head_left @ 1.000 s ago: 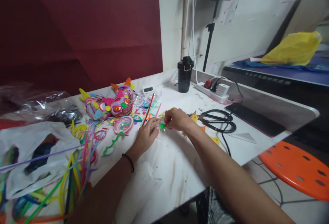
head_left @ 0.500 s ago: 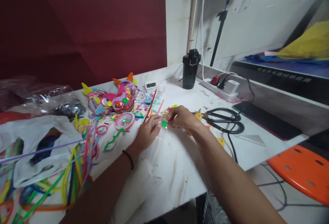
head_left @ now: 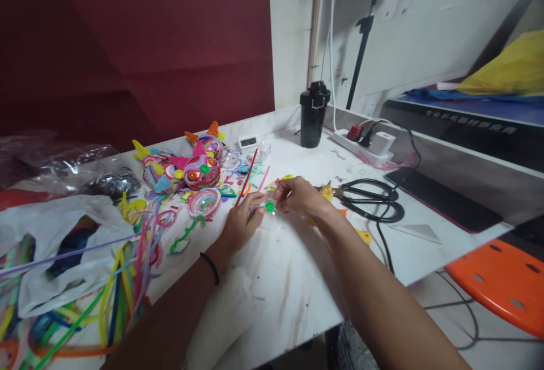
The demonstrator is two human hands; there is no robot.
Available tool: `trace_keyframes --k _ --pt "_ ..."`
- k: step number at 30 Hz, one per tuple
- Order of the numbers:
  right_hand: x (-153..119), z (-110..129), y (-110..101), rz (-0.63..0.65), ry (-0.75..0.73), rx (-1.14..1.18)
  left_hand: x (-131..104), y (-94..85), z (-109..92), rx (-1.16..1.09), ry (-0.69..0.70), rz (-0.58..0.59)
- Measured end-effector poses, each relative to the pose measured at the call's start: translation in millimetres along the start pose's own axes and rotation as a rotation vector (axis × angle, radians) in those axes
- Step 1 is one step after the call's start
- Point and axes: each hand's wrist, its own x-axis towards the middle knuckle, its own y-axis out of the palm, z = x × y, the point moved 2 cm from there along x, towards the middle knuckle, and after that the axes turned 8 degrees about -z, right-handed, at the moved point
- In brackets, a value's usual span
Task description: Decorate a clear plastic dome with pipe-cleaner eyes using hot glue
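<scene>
My left hand (head_left: 243,220) is closed on the edge of a clear, rounded plastic piece (head_left: 268,223) low over the table. A small green disc (head_left: 270,207), perhaps a coiled pipe cleaner, sits on the clear piece between my hands. From the other side my right hand (head_left: 296,195) pinches close to the disc, fingertips pressed together; what they hold is hidden. A red stick-like strip (head_left: 246,177) slants up just beyond my left hand. To the right of my right hand lie black-handled scissors (head_left: 369,199), with yellow scraps by their blades.
Colourful pipe-cleaner fish figures (head_left: 199,171) and a pink ringed cup shape (head_left: 204,203) stand at the left. Loose pipe cleaners (head_left: 123,279) and a white plastic bag (head_left: 97,217) fill the near left. A black bottle (head_left: 313,115), power strip (head_left: 365,149) and black phone (head_left: 442,199) are right.
Both hands stay at the clear piece with only slight finger movement. The whole view has shifted a little.
</scene>
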Motion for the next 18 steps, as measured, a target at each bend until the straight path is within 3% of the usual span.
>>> trace_keyframes --k 18 --pt "-0.9 -3.4 2.5 0.006 0.010 0.032 -1.6 -0.8 -0.8 -0.019 0.007 -0.011"
